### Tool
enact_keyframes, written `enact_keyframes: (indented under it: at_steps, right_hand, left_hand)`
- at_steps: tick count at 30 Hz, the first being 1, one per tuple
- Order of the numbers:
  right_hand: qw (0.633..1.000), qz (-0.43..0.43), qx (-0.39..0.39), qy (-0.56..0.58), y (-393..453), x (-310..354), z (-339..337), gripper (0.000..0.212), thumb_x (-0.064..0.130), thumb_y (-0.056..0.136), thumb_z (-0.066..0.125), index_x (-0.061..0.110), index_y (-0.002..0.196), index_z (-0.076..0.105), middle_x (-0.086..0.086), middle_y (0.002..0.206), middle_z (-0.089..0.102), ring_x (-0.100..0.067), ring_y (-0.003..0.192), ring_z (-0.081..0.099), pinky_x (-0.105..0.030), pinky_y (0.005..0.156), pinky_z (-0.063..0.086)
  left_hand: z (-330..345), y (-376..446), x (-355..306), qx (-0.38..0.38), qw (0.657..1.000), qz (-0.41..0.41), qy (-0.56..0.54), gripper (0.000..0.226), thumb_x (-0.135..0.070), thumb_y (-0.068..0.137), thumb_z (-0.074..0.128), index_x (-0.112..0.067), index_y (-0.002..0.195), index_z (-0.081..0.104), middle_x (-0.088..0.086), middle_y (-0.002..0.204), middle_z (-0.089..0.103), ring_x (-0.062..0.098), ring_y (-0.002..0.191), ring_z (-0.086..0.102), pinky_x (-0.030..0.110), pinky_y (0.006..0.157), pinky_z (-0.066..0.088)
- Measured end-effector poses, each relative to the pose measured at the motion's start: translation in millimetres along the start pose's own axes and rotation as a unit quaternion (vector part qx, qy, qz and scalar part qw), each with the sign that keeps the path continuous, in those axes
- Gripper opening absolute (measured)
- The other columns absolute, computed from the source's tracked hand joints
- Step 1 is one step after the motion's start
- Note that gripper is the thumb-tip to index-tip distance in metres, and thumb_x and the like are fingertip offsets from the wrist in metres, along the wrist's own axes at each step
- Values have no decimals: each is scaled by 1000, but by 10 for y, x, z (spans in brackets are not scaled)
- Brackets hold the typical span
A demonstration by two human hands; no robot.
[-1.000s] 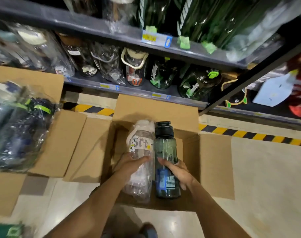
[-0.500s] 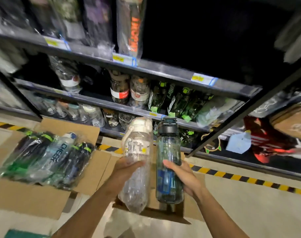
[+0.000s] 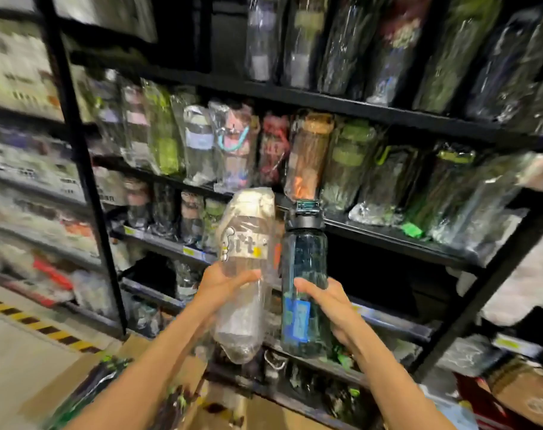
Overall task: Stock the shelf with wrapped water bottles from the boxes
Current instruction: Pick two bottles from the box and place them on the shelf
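Clear wrapped bottle, band reads "Sit", gripped by left hand; dark teal bottle, blue label unreadable, gripped by right hand. Both upright, just before shelf.

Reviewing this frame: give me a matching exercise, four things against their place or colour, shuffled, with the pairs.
Things:
1. clear bottle with cream lid
2. dark teal bottle
3. orange-lidded bottle
4. striped floor tape

Descriptions:
A. yellow and black, on the floor at left
B. gripped by the right hand
C. standing on the shelf, wrapped
D. gripped by the left hand

Pairs: 1-D, 2-B, 3-C, 4-A
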State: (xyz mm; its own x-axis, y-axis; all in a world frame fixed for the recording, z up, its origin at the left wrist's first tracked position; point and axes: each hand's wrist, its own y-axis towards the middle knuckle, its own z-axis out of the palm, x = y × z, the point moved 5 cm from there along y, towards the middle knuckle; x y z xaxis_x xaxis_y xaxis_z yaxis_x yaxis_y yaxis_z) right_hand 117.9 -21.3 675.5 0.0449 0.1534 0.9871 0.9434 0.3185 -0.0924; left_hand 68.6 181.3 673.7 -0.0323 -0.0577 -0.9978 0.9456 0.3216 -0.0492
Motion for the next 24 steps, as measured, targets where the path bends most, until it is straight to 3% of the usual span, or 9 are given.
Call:
enact_keyframes:
  at_steps: [2,4,6,8,11,16,19,21,24]
  right_hand:
    - [999,-32,15,0,13,403,96,71,57,47,82,18,104,66,-2,99,73,-19,92,68,-37,84,54]
    - [998,-58,30,2,3,771,190,51,45,63,82,18,102,65,0,96,72,-15,88,68,-28,76,54]
    - [996,-75,36,1,20,1075,273,34,34,76,75,16,104,64,1,95,71,-12,86,67,-20,68,51]
    - [995,-94,40,2,40,1345,380,36,33,79,73,16,110,64,3,101,71,-11,91,66,-20,69,48]
    - [992,-117,41,11,115,1693,589,50,41,71,76,21,114,60,8,106,69,-9,99,63,-27,83,46]
    - [987,-157,9,-14,331,2175,1051,28,37,77,73,20,96,63,10,91,70,-6,84,66,-16,63,45]
    - [986,-168,-3,-10,458,2359,1342,27,37,78,73,21,96,62,8,92,69,-9,87,64,-17,65,44]
    - [986,-167,-18,4,604,2452,1597,41,46,70,78,20,98,61,7,92,69,-14,92,64,-23,73,48]
    - [985,-165,-40,18,826,2610,1946,83,65,47,81,16,112,63,0,107,71,-23,105,64,-45,96,48]
  left_hand:
    - [-166,6,-395,-13,1000,26,12,29,-24,71,81,-21,95,65,-9,86,71,10,85,64,16,67,48]
    - [-327,13,-730,-26,998,47,34,61,-44,57,84,-17,108,63,-3,100,69,14,95,63,25,78,49]
    - [-479,-6,-1029,-37,996,72,31,77,-52,45,83,-16,111,63,-1,104,69,16,98,64,32,85,50]
    - [-612,-19,-1284,-44,995,90,27,67,-44,53,86,-16,109,64,0,103,70,15,96,65,33,86,51]
    - [-836,15,-1622,-53,991,124,18,35,-23,69,81,-18,100,65,-4,92,70,10,84,66,18,67,49]
    - [-1350,251,-2106,-52,983,173,20,31,-22,71,80,-17,98,66,-4,91,71,6,84,66,18,67,48]
    - [-1647,447,-2302,-42,982,185,9,26,-21,72,79,-20,94,65,-7,87,70,2,79,65,19,68,49]
    - [-1911,615,-2440,-27,980,195,11,28,-20,72,78,-19,97,65,-6,90,70,4,81,66,23,74,52]
    - [-2265,881,-2668,-11,977,213,10,28,-18,74,77,-18,99,64,-9,88,69,-2,76,64,11,62,50]
